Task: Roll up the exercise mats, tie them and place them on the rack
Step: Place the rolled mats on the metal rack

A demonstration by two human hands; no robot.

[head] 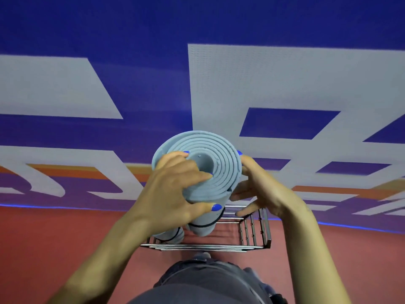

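A rolled light-blue exercise mat (215,160) stands on end, its spiral end facing me, with a black tie band around its lower part. It reaches down into a metal wire rack (254,232) on the floor. My left hand (175,189) grips the roll's top from the left, fingers hooked into the spiral. My right hand (260,187) presses against its right side, lower fingers spread. A second rolled blue mat (173,235) with a black band stands in the rack's left part, mostly hidden under my left hand.
The rack stands on a reddish floor (65,233) against a blue wall banner (131,29) with large pale letters. My grey-trousered legs (208,279) are right in front of the rack. The rack's right half holds nothing.
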